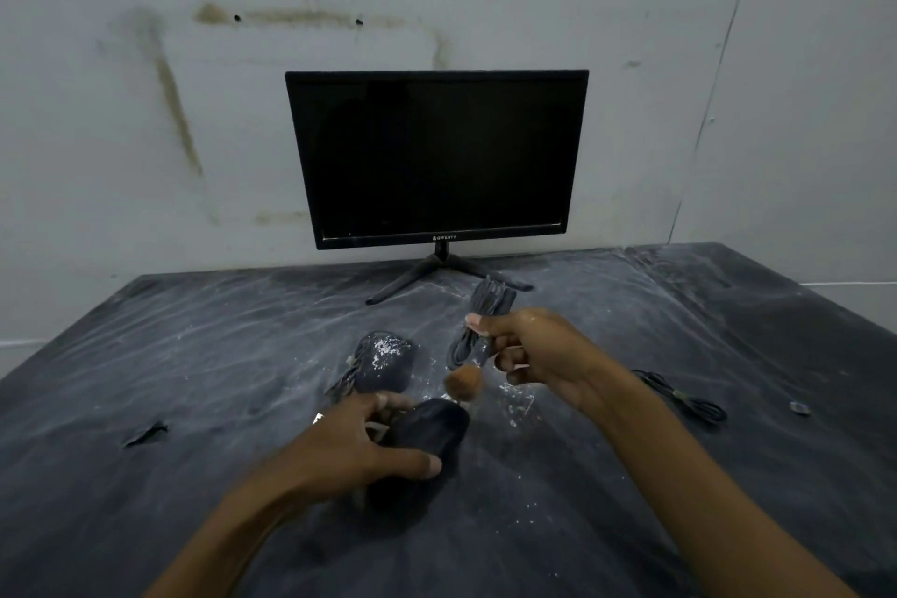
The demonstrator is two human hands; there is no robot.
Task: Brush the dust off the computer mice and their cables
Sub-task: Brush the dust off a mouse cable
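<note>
My left hand (369, 439) grips a black computer mouse (429, 427) from its left side, thumb along its near edge. My right hand (531, 357) holds a small brush with brown bristles (463, 385), whose tip hovers at the far end of that mouse. Behind it on the dark table lies a second mouse (388, 362), speckled with white dust, its cable bundled at its left. A coiled grey cable (485, 321) lies beyond my right hand, partly hidden by my fingers.
A black monitor (437, 158) on a tripod stand rises at the back against the wall. The dark dusty table cover (194, 354) has a small tear (145, 433) at left. Another black cable (684, 398) and a small object (799, 408) lie at right.
</note>
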